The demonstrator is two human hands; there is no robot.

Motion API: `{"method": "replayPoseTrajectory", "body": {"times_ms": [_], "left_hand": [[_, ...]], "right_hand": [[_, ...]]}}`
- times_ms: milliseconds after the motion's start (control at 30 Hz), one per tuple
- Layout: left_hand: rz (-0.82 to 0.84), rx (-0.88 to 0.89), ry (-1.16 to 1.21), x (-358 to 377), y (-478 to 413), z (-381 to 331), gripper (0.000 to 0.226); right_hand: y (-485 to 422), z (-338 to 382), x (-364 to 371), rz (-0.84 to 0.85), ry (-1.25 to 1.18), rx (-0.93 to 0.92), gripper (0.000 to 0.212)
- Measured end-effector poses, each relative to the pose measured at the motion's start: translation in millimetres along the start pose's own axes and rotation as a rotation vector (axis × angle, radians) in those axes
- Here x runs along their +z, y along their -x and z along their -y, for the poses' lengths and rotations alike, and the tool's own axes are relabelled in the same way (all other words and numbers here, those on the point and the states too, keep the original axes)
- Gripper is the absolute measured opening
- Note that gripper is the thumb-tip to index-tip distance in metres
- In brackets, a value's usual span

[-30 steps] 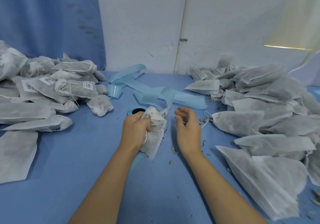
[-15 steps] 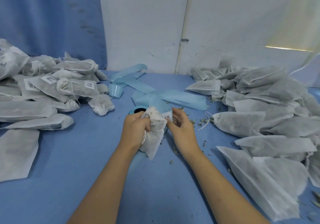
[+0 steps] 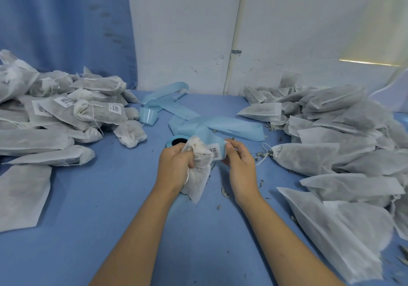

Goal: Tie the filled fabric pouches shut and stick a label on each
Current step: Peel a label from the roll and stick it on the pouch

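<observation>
White fabric pouch (image 3: 196, 176) was gripped at its neck by the curled left hand (image 3: 176, 164) over the middle of the tabletop (image 3: 106, 201); a barcode label (image 3: 217, 152) was pinched by the right hand (image 3: 240, 167).

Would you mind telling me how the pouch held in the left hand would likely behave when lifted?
Probably floppy: the pouch bunches and creases where the left hand grips it. Likely light: one hand's grip near its neck carries it. Its fibrous fabric seems unlikely to slip.

Blue curtain (image 3: 66, 20) left, scuffed white wall (image 3: 183, 31) with a thin pipe (image 3: 237, 31), blue table (image 3: 99, 219) below
</observation>
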State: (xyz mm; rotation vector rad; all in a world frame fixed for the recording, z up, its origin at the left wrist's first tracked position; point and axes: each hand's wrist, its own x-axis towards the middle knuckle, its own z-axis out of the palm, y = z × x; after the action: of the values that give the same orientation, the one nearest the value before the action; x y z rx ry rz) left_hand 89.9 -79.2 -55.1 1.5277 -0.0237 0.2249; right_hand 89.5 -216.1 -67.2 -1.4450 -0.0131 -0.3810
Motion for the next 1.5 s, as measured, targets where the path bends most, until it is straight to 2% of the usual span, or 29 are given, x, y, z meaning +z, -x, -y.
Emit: {"method": "replayPoseTrajectory", "body": {"times_ms": [67, 167, 300, 400, 467, 533, 633, 800, 933, 1033, 1133, 1267, 1500], "left_hand": [[-0.016, 0.002, 0.01, 0.4, 1.0, -1.0, 0.012], [-0.044, 0.004, 0.01, 1.4, 2.0, -0.9, 0.009], [-0.058, 0.018, -0.047, 2.3, 0.8, 0.7, 0.028], [-0.067, 0.036, -0.082, 4.9, 2.9, -3.0, 0.024], [-0.078, 0.055, -0.093, 6.8, 3.6, -3.7, 0.031], [-0.085, 0.058, -0.072, 7.3, 3.7, -4.8, 0.031], [-0.044, -0.017, 0.085, 7.3, 3.3, -13.7, 0.013], [0.013, -0.175, 0.282, 8.6, -1.9, -19.8, 0.035], [0.082, -0.165, 0.515, 9.9, -3.7, -25.4, 0.029], [0.061, -0.142, 0.442, 8.9, -3.3, -26.8, 0.026], [0.028, -0.121, 0.282, 9.7, -1.3, -29.1, 0.026], [0.04, -0.083, 0.206, 11.5, -0.4, -31.1, 0.026], [0.058, -0.132, 0.258, 10.1, -0.4, -32.5, 0.026]], "right_hand": [[-1.4, -0.2, -0.6, -0.056, -0.014, 0.011, 0.019], [-4.7, -1.7, -2.7, -0.185, -0.014, 0.049, 0.018], [-6.1, -0.2, -4.8, -0.324, -0.028, 0.039, 0.017], [-6.8, 0.7, -7.3, -0.405, 0.034, -0.032, 0.017], [-6.9, 2.1, -9.6, -0.418, 0.032, -0.054, 0.017], [-5.9, 3.7, -10.4, -0.377, -0.02, -0.044, 0.018], [-3.6, 3.6, -9.3, -0.324, 0.009, -0.007, 0.026], [-0.2, 7.8, -3.1, -0.294, -0.069, -0.017, 0.026], [1.6, 13.8, 1.2, -0.311, -0.185, -0.048, 0.039], [3.8, 17.1, 2.6, -0.319, -0.23, -0.1, 0.045], [9.0, 15.0, 6.0, -0.191, -0.154, -0.188, 0.048], [14.8, 9.4, 10.5, 0.026, 0.064, -0.308, 0.05], [14.3, 3.8, 8.7, 0.115, 0.459, -0.482, 0.054]]}}
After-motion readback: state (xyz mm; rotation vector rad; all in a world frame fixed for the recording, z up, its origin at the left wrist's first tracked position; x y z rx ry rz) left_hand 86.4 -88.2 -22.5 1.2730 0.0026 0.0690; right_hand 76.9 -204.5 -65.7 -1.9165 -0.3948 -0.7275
